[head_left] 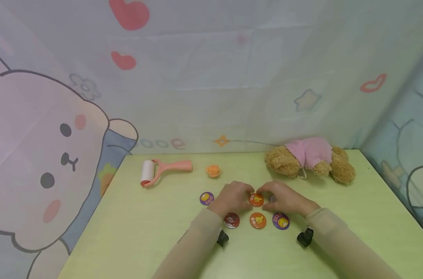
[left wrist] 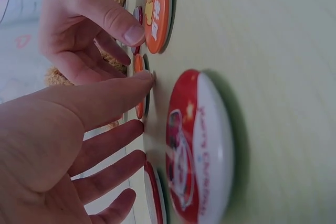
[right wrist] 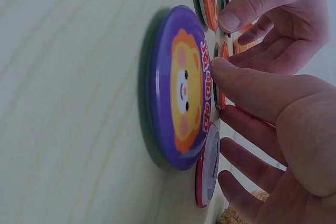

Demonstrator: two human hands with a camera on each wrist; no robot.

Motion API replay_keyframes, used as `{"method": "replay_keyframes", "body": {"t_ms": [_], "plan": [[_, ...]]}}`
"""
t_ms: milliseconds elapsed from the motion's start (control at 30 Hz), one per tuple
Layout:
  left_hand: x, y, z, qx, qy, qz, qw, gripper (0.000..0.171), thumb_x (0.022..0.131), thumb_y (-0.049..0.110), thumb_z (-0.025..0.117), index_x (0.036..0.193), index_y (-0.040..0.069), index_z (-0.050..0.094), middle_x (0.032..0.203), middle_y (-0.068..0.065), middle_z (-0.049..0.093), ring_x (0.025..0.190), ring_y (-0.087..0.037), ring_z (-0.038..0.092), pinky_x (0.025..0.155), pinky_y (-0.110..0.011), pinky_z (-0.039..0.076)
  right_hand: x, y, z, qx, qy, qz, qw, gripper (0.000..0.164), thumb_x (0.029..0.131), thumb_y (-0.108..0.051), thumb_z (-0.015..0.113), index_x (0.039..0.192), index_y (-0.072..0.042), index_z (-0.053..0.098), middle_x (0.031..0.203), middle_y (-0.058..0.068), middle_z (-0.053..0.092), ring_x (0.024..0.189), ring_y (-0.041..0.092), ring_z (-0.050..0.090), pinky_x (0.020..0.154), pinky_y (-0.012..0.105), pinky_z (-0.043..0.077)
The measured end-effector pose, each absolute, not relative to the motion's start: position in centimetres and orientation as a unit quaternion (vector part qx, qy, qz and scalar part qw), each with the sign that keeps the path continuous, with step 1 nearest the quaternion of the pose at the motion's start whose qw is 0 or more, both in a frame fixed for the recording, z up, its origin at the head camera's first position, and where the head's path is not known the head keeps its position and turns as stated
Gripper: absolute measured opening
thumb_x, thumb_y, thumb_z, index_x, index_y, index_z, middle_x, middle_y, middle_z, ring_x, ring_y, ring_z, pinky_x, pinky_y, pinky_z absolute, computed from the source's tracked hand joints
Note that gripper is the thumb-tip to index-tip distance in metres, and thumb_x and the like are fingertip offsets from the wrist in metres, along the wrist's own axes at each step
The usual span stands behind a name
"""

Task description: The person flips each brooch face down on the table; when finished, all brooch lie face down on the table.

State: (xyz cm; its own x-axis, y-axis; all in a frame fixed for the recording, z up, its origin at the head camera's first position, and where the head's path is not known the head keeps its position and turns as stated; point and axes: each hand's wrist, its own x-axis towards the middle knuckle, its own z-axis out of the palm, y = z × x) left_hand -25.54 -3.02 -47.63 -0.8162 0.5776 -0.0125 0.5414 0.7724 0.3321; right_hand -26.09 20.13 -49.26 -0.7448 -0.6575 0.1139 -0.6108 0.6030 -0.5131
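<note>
My left hand [head_left: 235, 198] and right hand [head_left: 282, 198] meet around an orange thumbs-up button badge [head_left: 256, 199]. Their thumbs and fingertips lie about its edges, with the fingers fairly straight. Nearer me, a second orange badge [head_left: 258, 220] sits between a red Christmas badge [head_left: 231, 220] and a purple lion badge [head_left: 281, 221]. Under the right hand, a grey-faced, red-rimmed badge [right wrist: 210, 166] is partly covered in the head view. Beside the left fingers, the left wrist view has another red-edged badge [left wrist: 154, 195]. Left of that hand rests a purple badge [head_left: 206, 198].
At the back left lies a pink-handled lint roller [head_left: 166, 167]. A small orange object [head_left: 213, 171] sits behind the badges. A plush toy in pink clothing [head_left: 310, 155] lies at the back right. The pale green table [head_left: 134, 232] meets a printed cloth backdrop [head_left: 211, 97].
</note>
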Motion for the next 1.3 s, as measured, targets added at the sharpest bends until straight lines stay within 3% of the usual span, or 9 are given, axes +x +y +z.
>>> {"method": "replay_keyframes", "body": {"t_ms": [567,900,1300], "plan": [[-25.49,-2.46,-47.31,0.293,0.942,0.158,0.052,0.048,0.085,0.023,0.089,0.130,0.017,0.073,0.116,0.003,0.077,0.112,-0.021,0.068,0.097,-0.046,0.055,-26.09,19.83,-48.80,-0.354,0.893,-0.275,0.041,0.033,0.086,-0.013,0.086,0.118,-0.007,0.076,0.112,0.001,0.076,0.095,0.016,0.065,0.081,0.033,0.057],[-25.48,-2.23,-47.62,0.283,0.943,0.169,0.053,0.045,0.083,0.021,0.090,0.125,0.017,0.075,0.108,0.003,0.077,0.101,-0.017,0.069,0.088,-0.032,0.057,-26.09,19.53,-48.99,-0.352,0.896,-0.267,0.045,0.034,0.087,-0.015,0.085,0.118,-0.006,0.076,0.113,0.003,0.076,0.100,0.018,0.067,0.085,0.035,0.057],[-25.69,-2.53,-47.59,0.290,0.933,0.208,0.053,0.045,0.082,0.018,0.090,0.125,0.013,0.075,0.110,-0.001,0.077,0.103,-0.018,0.069,0.093,-0.029,0.056,-26.24,19.57,-48.91,-0.360,0.893,-0.267,0.030,0.036,0.087,-0.015,0.085,0.120,-0.004,0.075,0.114,0.004,0.075,0.102,0.019,0.067,0.087,0.037,0.058]]}}
